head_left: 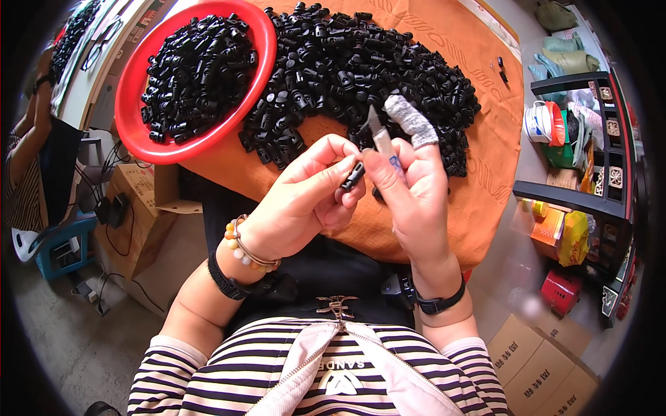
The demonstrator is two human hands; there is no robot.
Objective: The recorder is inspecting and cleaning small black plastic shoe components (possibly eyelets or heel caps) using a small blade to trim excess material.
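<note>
The left hand [309, 197] pinches a small black clip [352, 177] at its fingertips. The right hand [409, 187] is closed around a small blade [378, 135], at the clip's 1 o'clock. Trim slowly, cutting away from the fingers.

Red bowl [132, 104], black parts [361, 62], orange cloth [485, 139], striped shirt [180, 378].

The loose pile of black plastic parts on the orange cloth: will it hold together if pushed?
Probably not: the pile of black plastic parts is small separate pieces, likely sliding and scattering. They look light and rigid; the orange cloth may bunch.
</note>
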